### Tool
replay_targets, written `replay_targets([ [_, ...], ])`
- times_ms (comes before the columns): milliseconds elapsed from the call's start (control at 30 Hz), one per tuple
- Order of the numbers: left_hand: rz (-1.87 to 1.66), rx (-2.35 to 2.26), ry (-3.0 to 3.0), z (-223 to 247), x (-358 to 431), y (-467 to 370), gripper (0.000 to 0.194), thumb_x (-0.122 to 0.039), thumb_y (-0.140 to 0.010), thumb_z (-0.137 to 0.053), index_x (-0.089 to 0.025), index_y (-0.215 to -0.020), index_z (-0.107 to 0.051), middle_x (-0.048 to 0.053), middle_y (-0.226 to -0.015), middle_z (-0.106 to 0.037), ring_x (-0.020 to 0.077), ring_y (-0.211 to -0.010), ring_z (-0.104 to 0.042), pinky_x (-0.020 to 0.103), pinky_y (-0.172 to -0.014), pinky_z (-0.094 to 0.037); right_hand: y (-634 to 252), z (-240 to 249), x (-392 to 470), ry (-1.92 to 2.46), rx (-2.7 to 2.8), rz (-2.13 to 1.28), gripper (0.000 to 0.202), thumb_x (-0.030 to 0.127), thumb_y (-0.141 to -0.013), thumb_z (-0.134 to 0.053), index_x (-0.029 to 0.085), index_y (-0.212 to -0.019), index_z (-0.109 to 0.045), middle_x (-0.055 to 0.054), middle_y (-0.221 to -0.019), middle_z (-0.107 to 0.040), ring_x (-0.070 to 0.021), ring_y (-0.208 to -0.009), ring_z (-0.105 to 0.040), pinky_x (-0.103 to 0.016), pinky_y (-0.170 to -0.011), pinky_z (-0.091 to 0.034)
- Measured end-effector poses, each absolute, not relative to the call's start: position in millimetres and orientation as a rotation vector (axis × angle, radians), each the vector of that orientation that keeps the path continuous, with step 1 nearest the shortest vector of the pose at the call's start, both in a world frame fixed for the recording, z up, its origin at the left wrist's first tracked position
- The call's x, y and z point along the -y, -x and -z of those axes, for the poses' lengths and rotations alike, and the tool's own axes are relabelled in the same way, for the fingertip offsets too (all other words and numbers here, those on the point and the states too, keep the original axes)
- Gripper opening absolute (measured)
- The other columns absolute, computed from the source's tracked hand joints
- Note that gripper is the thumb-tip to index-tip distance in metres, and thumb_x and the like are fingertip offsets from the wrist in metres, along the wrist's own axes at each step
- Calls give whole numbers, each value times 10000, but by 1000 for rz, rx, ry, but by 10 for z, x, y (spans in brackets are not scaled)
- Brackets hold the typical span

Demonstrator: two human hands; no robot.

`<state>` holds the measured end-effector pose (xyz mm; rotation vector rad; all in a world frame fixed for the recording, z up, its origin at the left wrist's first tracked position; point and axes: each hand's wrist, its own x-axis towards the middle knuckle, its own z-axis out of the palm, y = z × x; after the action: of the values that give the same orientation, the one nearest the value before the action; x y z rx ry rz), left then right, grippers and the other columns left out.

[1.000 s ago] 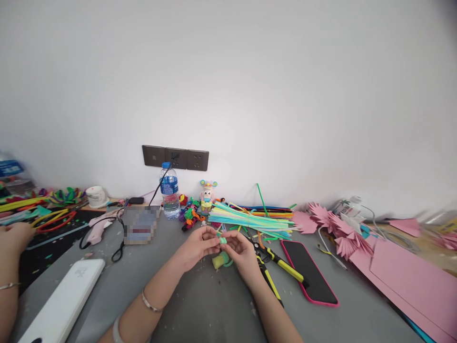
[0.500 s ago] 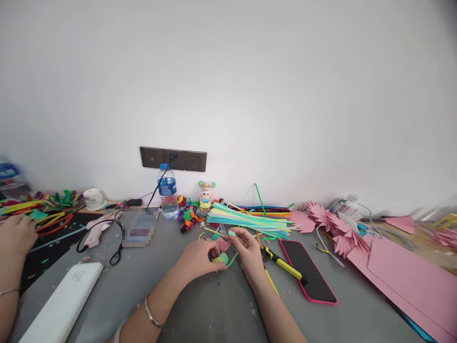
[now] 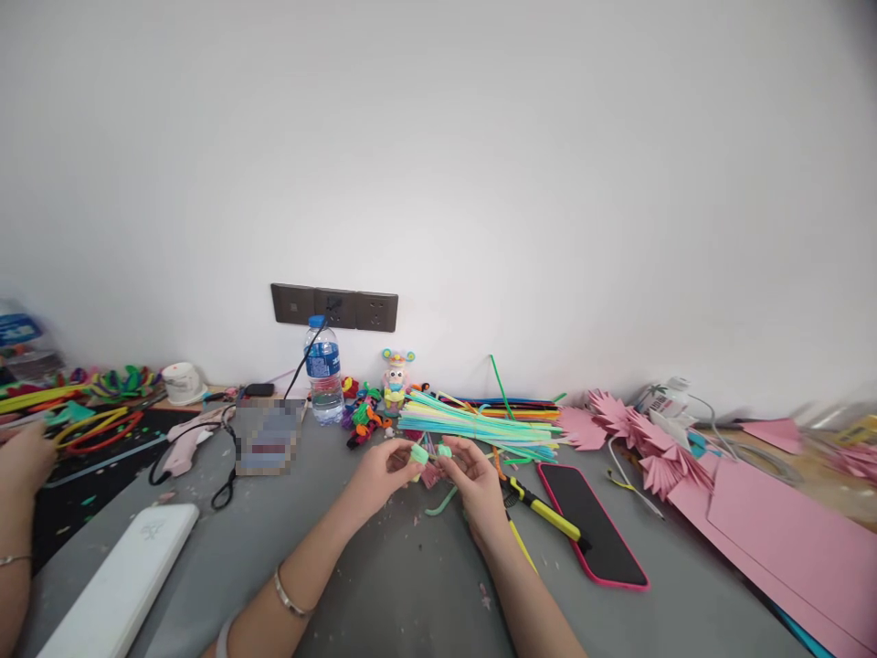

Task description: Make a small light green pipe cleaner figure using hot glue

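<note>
My left hand (image 3: 384, 473) pinches a small mint-green piece (image 3: 418, 453) between thumb and fingertips. Close beside it, my right hand (image 3: 476, 484) grips another small mint-green piece (image 3: 445, 451). The two pieces face each other with a narrow gap; their exact make is too small to tell. Below the fingers, a curved green pipe cleaner (image 3: 440, 504) lies on the grey table. Just behind my hands rests a bundle of pastel pipe cleaners (image 3: 480, 424). A small decorated figure (image 3: 395, 379) stands upright by the wall.
Right of my hands lie a yellow-and-black tool (image 3: 548, 513) and a pink-edged phone (image 3: 599, 525). Pink paper sheets (image 3: 787, 539) cover the far right. A water bottle (image 3: 324, 370) and a white power bank (image 3: 123, 580) are left. Another person's hand (image 3: 24, 461) is at the left edge.
My left hand has risen from near the table toward my right hand, bringing its mint-green piece level with the other. The other person's hand has shifted slightly left.
</note>
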<state>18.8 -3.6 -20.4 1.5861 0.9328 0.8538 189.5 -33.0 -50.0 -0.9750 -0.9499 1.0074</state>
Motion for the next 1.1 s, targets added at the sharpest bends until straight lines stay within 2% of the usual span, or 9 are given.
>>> replay_targets([
  [167,-885,-902,-1658,198,22,-189,221,-269,-725,-672,-158,-916,-673,86,-892,-699,233,-825,-645,302,-735,-485,-1882,504,337,953,1035,-980,330,371,-671,-787,206,-931,-668,-26,-809,-674,-182,-714,-641,-289,-634,-530],
  [333,-887,-914,-1770,202,24,-179,218,-214,-740,-634,-167,-948,-675,78,-937,-676,215,-805,-650,284,-710,-496,-1839,469,364,930,1152,-959,244,380,-716,-749,208,-871,-672,-11,-710,-662,-164,-609,-619,-286,-588,-521],
  [533,-859,-902,-1811,172,64,-194,284,-157,-756,-556,-167,-1007,-689,80,-978,-676,202,-821,-652,255,-654,-500,-1819,423,385,923,1224,-841,225,393,-744,-717,204,-867,-712,-64,-863,-661,-197,-739,-643,-293,-624,-545],
  [633,-855,-913,-1851,165,75,-197,312,-132,-749,-535,-177,-1014,-694,76,-998,-681,198,-845,-643,237,-636,-491,-1831,445,385,928,1198,-862,267,371,-754,-714,211,-967,-700,-71,-888,-676,-207,-775,-652,-305,-655,-551],
  [700,-858,-909,-1873,166,76,-197,315,-128,-742,-538,-177,-1010,-697,76,-1006,-680,194,-853,-635,224,-621,-481,-1836,462,384,939,1163,-875,296,353,-743,-729,212,-996,-671,-61,-859,-683,-203,-757,-653,-303,-651,-549],
  [867,-855,-908,-1887,173,74,-204,268,-162,-748,-559,-166,-972,-706,83,-1007,-681,191,-843,-630,226,-625,-473,-1829,458,385,935,1197,-919,193,338,-762,-715,198,-874,-644,-10,-698,-632,-157,-572,-601,-289,-575,-513],
  [1100,-840,-909,-1883,184,70,-207,214,-243,-774,-596,-181,-937,-719,50,-905,-694,177,-764,-618,237,-641,-466,-1833,405,402,979,1254,-803,233,406,-802,-641,197,-885,-705,-65,-836,-667,-174,-629,-612,-300,-580,-523],
])
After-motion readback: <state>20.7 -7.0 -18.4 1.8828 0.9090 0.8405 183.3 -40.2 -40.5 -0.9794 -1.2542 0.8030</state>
